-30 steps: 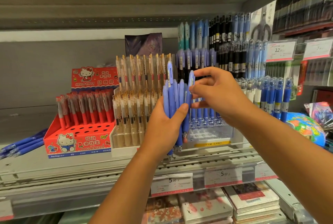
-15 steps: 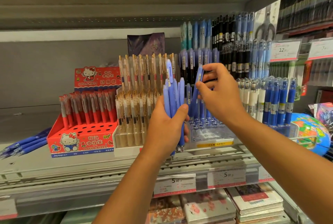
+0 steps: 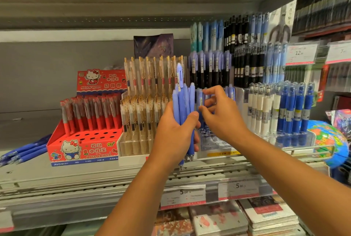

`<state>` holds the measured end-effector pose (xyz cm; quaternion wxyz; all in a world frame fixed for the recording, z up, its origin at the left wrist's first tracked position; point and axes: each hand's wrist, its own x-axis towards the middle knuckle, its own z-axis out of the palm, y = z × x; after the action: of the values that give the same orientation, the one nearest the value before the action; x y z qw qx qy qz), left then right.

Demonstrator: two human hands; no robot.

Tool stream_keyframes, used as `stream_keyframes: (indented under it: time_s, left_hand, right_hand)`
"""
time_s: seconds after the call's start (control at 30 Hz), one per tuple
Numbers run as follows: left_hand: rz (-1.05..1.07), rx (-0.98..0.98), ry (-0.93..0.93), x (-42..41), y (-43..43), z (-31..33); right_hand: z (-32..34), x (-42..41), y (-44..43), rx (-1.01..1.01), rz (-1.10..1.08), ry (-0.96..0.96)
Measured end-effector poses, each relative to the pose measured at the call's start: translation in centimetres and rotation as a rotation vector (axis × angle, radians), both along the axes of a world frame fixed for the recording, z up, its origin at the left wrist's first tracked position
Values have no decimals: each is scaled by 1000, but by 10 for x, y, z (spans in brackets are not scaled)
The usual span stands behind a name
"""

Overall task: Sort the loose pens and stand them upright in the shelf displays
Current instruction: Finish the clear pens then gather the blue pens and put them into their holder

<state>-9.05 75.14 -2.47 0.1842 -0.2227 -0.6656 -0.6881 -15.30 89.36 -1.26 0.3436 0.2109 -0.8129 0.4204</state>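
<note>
While the left hand (image 3: pixel 174 135) grips a bundle of blue pens (image 3: pixel 183 106), the right hand (image 3: pixel 224 120) pinches a single pen (image 3: pixel 199 100) over the clear display (image 3: pixel 214 144) near the shelf (image 3: pixel 95 175) front edge; the red box (image 3: pixel 83 148) holds red pens (image 3: pixel 91 112).

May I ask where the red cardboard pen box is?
Head view: the red cardboard pen box stands left on the grey shelf, between loose blue pens and the white pen tray.

I see both forearms raised, left hand (image 3: pixel 174 133) gripping pen bundle (image 3: pixel 182 103), right hand (image 3: pixel 224 116) alongside, pinching single pen (image 3: pixel 199 99).
</note>
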Motion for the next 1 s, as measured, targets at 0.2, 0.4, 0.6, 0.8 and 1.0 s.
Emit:
stream_keyframes:
  time_s: [0.2, 0.4, 0.6, 0.8, 1.0]
  left_hand:
    - [-22, -37, -2, 1, 0, -1]
    - [-26, -33, -4, 2, -1, -1]
    - [-18, -41, -26, 1, -1, 0]
    - [-36, -85, -28, 2, 0, 1]
    - [-57, -119, -59, 3, 1, 3]
  right_hand:
    - [-5, 2, 2, -29, 14, 4]
    - [-6, 1, 3, -125, 10, -49]
    - [-3, 10, 4, -315, 229, -28]
    - [1, 23, 6, -361, 577, -116]
    - [1, 19, 11, -424, 625, -138]
